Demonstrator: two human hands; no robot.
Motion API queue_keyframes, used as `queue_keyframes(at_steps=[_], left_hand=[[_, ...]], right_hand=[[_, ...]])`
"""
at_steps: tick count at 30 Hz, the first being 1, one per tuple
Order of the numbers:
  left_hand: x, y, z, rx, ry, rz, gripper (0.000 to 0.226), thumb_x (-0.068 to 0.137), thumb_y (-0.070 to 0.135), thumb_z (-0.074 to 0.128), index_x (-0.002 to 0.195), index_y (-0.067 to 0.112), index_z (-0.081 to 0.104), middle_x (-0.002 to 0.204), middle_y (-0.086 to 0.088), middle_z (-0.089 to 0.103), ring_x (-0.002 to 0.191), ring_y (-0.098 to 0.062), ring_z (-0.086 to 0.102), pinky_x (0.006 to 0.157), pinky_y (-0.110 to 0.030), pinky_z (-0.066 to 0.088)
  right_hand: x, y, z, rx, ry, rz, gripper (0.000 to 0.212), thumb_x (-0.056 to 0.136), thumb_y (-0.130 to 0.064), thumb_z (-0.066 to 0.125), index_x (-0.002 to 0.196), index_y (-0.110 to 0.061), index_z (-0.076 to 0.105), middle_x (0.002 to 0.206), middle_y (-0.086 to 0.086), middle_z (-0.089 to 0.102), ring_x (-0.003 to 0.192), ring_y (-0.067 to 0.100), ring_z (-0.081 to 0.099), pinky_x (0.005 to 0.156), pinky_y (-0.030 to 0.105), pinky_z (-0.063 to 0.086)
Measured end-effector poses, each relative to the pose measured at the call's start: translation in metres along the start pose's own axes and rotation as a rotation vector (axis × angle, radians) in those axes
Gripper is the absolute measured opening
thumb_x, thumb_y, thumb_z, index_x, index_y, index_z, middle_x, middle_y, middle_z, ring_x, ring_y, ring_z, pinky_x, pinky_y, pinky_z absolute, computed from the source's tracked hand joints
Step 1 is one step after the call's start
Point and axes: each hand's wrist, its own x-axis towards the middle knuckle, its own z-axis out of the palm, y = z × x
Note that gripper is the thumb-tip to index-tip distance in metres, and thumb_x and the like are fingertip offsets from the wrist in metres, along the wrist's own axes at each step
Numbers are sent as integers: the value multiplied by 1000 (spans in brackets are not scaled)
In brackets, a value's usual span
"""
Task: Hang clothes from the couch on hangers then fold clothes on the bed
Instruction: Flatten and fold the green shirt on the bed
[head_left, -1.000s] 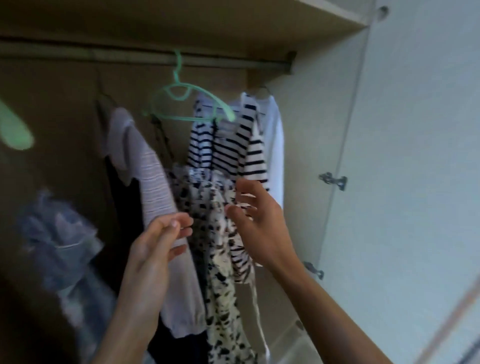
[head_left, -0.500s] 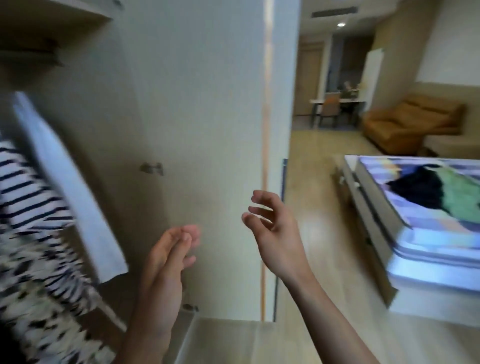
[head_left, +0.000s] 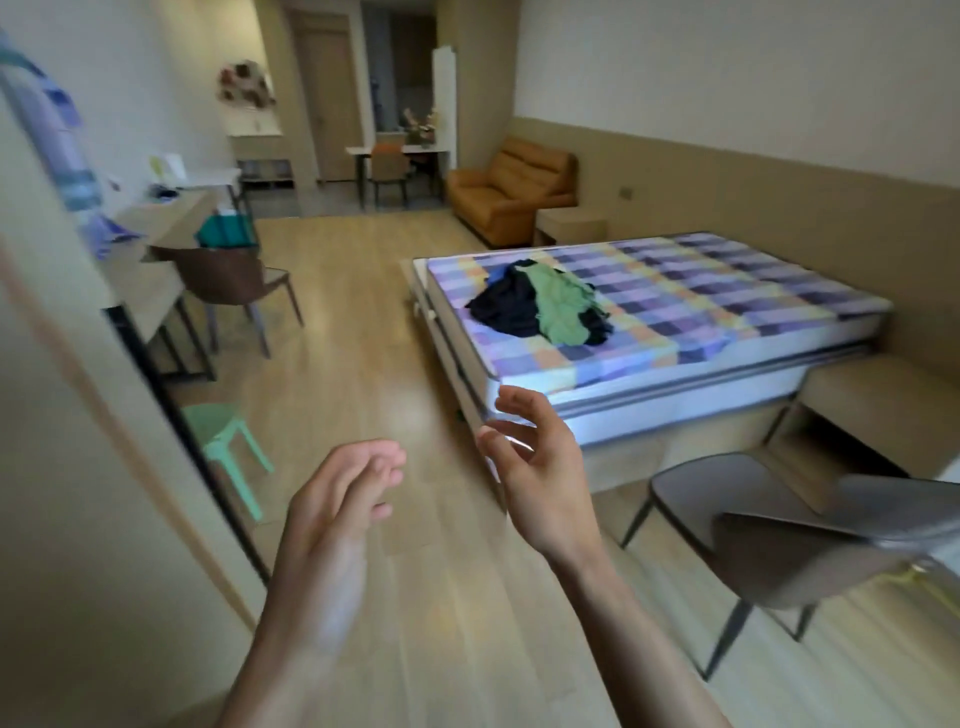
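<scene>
Clothes (head_left: 540, 306) lie in a loose heap on the bed (head_left: 727, 291), near its foot end on the checked cover. The heap is made of dark garments with a green one draped over them and a bit of blue at the far edge. The orange couch (head_left: 511, 195) stands well beyond the bed against the far wall, and its seat looks bare, though it is small and soft in this view.

Both hands are raised in front of the person over the wooden floor (head_left: 363, 364), apart from each other and touching nothing. The left hand (head_left: 332, 514) is blurred; its fingers seem to lie close together, only slightly bent, and it is empty. The right hand (head_left: 540, 467) has loosely curved fingers with the thumb set apart, and holds nothing.

A grey chair (head_left: 779, 535) stands to the right, near the corner of the bed. To the left are a green stool (head_left: 223, 441) and a worktop (head_left: 150, 249) with a brown chair (head_left: 228, 280) just beside it.
</scene>
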Motion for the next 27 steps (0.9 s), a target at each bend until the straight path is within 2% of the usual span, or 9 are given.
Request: queue_keyframes(at_steps=[3,6,9,13,17,20,23,27], left_hand=[[39,-15,61,-33,-99,-29,50,68,60,57,96,21,72,104,4,75,105,-13,69,91,-40,50],[83,-31,112,-56,-175,-48,52,65,61,56,94,22,71,100,6,76,102,-11,69,88,-36,50],[135,-51,159,-53,-261,-48,52,64,61,55,94,22,72,101,7,74,104,-14,67,89,-36,50],[230,-75,220,-40,-368,-73,55,66,64,54,97,22,72,102,7,73,102,-9,67,92,-37,50],[291,-80,265,-36,-416,-83,57,66,64,53,99,22,72,104,7,73,102,-8,67,92,-35,51],[338,-87,317,-23,-477,-110,47,73,58,55,99,22,71,104,8,72,104,-9,66,89,-29,49],[376,-106,373,-14,-525,-124,39,81,49,52,101,20,70,103,10,72,104,-7,66,87,-28,47],[428,-133,443,13,-533,-128,49,73,59,55,101,22,71,103,8,72,104,-7,66,92,-33,50]], right_hand=[[39,20,-50,-32,84,10,35,94,-20,67,128,-24,58,124,-13,64,106,-1,65,93,26,53],[80,42,-82,-68,152,31,34,96,-19,66,129,-24,58,125,-15,63,107,-1,64,91,20,50],[129,68,-106,-117,206,34,35,96,-22,66,130,-26,57,126,-16,62,108,-2,63,92,20,49],[212,103,-144,-193,301,85,35,96,-24,65,130,-29,57,126,-18,60,109,-1,63,94,26,52],[266,116,-176,-227,350,125,36,97,-27,64,132,-29,56,126,-17,60,110,0,62,91,22,51],[320,131,-205,-224,390,151,37,97,-26,65,133,-28,56,127,-15,61,110,3,63,93,27,53],[372,160,-233,-222,414,172,37,97,-27,65,133,-28,56,128,-15,60,109,1,63,91,25,52],[444,206,-272,-213,404,192,38,97,-26,64,134,-27,55,128,-13,61,107,3,64,90,25,53]])
